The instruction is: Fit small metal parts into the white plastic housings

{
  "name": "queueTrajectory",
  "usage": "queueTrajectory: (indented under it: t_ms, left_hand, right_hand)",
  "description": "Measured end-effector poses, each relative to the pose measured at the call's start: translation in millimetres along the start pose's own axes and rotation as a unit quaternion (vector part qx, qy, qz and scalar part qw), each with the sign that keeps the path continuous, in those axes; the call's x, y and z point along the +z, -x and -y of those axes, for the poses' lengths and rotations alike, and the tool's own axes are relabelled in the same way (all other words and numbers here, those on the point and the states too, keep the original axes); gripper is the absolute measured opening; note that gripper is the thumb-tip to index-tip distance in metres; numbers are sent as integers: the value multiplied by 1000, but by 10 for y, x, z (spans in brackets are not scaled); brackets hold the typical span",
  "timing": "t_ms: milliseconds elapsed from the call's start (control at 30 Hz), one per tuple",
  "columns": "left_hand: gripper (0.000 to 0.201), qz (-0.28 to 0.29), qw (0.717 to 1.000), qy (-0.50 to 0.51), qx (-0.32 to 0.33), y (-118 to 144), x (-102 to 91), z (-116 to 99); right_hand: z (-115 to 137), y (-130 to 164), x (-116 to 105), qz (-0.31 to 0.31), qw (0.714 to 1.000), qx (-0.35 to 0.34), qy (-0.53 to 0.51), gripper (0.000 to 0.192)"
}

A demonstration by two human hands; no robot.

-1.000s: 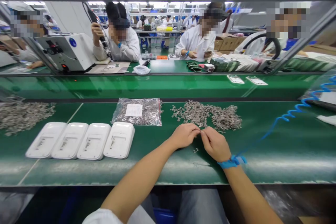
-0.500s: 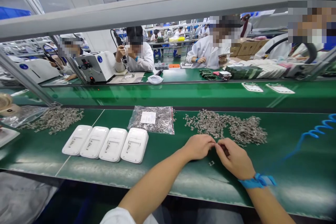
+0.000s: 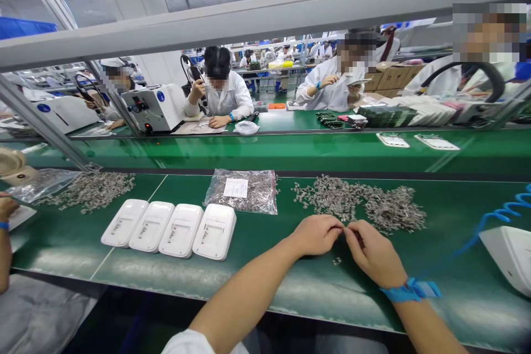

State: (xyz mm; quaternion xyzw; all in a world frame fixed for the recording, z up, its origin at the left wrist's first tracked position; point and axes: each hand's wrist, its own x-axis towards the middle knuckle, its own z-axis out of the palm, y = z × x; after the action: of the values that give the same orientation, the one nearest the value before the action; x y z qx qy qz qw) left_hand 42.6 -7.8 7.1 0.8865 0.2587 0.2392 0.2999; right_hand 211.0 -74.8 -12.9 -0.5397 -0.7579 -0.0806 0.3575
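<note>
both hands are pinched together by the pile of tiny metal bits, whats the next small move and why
Probably carry the pinched piece left to the white cases: left hand and right hand meet fingertip to fingertip just short of the metal parts pile, and four cases lie beside them.

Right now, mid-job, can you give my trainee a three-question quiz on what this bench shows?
1. How many white cases lie in the row left of the hands?
2. True or false: the left hand and right hand meet fingertip to fingertip near the loose metal parts.
3. Which wrist wears the blue strap: A left, B right?

Key: 1. Four. 2. True. 3. B.
</note>
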Motion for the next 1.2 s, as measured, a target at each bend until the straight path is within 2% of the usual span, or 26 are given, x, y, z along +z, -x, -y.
queueTrajectory:
  t_ms: [200,300,367,467,533,567,633,733,800,900,967,1067,1133,1200]
  left_hand:
    - [20,-19,999,-39,18,3,15,40]
    - [20,-24,996,-80,31,19,39,31]
    - [21,-30,993,-104,35,18,52,24]
    - [23,-49,995,-84,27,-18,52,45]
    - [21,-52,997,-54,34,-30,32,43]
    - [21,-50,997,-44,42,-25,16,30]
    - [35,-34,996,-43,67,4,-20,-14]
    - [54,19,988,-95,122,44,-41,-79]
    - [53,32,976,-156,149,41,-19,-95]
    - [39,-11,959,-254,124,1,39,-69]
    - [30,-46,952,-295,72,-27,66,-33]
    - [23,-73,949,-307,13,-40,71,4]
    - [21,-76,952,-296,23,-25,58,-4]
    - [20,-64,958,-271,69,4,43,-40]
  right_hand:
    - [-34,-9,27,-7,999,18,-25,13]
    - [23,-21,-26,-16,998,41,-47,8]
    - [85,-37,-53,-8,997,33,-62,10]
    - [97,-74,-29,-24,995,51,-81,12]
    - [9,-84,-45,-11,995,63,-77,12]
    - [-67,-76,-91,-3,996,74,-58,12]
    - [-281,-20,-274,-3,993,116,5,12]
    - [-705,171,-709,-66,969,213,107,18]
    - [-959,343,-991,-114,942,271,160,20]
    - [-1126,591,-1223,-135,909,327,220,20]
    - [-1063,705,-1215,-123,902,339,238,18]
    - [-757,736,-1035,-86,907,333,242,14]
    - [-472,650,-882,-47,917,328,224,10]
    - [-189,501,-760,-11,926,328,188,8]
